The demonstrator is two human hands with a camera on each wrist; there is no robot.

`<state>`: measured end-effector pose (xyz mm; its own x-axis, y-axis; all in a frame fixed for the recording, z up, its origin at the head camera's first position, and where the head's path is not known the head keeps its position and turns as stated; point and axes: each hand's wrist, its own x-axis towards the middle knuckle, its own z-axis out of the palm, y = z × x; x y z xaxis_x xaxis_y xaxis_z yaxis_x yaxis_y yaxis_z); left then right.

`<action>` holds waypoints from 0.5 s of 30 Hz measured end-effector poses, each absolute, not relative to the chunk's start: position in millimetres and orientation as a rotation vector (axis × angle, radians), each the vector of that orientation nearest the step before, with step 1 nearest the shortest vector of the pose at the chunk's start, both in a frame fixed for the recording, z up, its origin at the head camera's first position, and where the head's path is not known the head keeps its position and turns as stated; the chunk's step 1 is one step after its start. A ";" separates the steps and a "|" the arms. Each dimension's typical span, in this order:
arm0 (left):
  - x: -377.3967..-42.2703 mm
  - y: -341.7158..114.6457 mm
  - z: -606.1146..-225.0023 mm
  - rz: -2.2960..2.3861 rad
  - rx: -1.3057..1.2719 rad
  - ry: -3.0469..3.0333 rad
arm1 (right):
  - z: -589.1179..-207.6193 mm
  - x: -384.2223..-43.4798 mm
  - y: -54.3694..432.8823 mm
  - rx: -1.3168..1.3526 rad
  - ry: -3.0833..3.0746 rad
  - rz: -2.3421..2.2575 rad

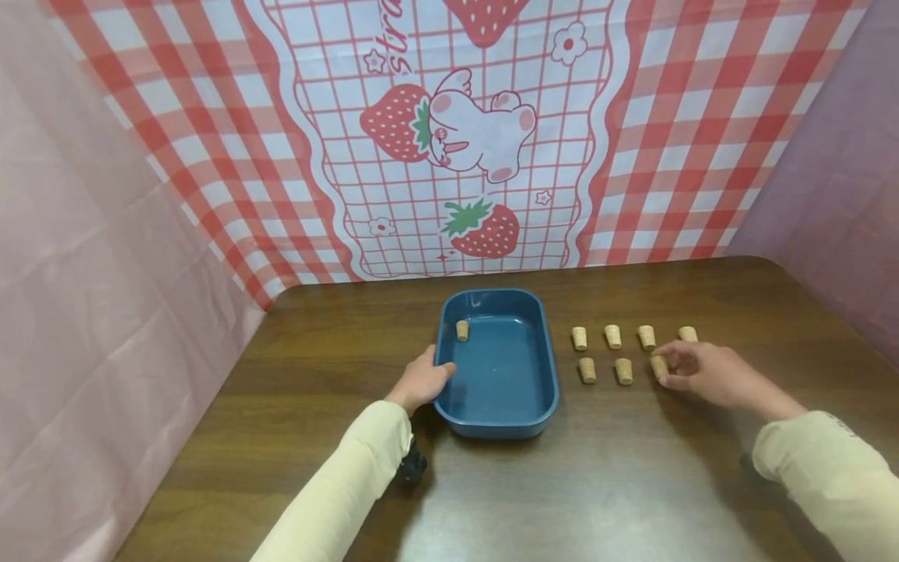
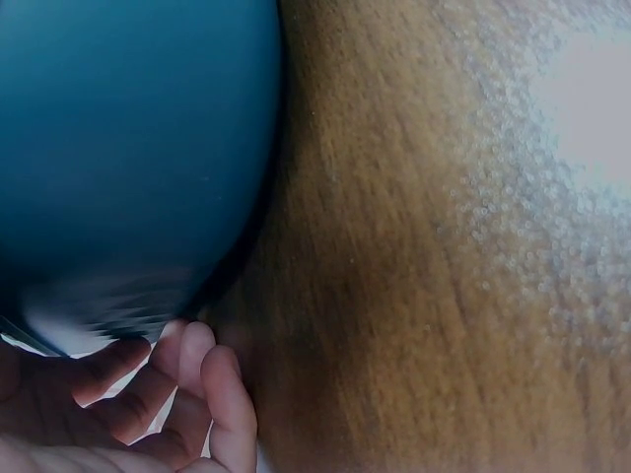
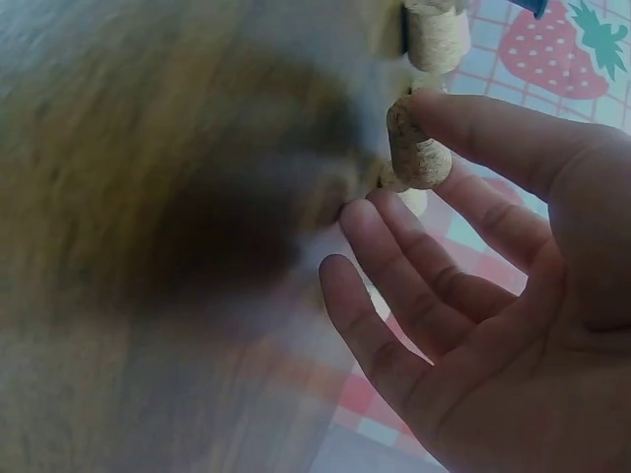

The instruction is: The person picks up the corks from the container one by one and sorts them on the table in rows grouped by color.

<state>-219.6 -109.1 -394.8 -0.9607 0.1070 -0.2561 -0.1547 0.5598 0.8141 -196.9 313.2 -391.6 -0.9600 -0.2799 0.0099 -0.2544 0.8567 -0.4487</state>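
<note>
A blue rectangular tray point(image 1: 495, 428) stands on the table, with one cork stopper point(image 1: 462, 331) inside near its left wall. My left hand point(image 1: 423, 380) grips the tray's left rim, thumb over the edge and fingers along the outside; the left wrist view shows those fingers point(image 2: 222, 394) against the tray wall. To the right of the tray, several tapered corks point(image 1: 613, 337) stand in two rows. My right hand point(image 1: 712, 376) pinches the rightmost cork of the front row point(image 1: 659, 368) between thumb and index finger. In the right wrist view, that cork point(image 3: 419, 153) sits at the thumb tip, other fingers spread.
The brown wooden table point(image 1: 337, 336) shows glare toward the front. A red-and-white checked strawberry cloth point(image 1: 477, 156) hangs behind it, with pink cloth point(image 1: 105, 273) at the left. The rightmost back-row cork point(image 1: 688, 334) stands just beyond the right hand's fingers.
</note>
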 end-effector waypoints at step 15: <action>-220.4 -109.6 -395.7 1.352 -0.031 2.536 | -396.3 -197.3 313.1 -0.454 2.975 -0.685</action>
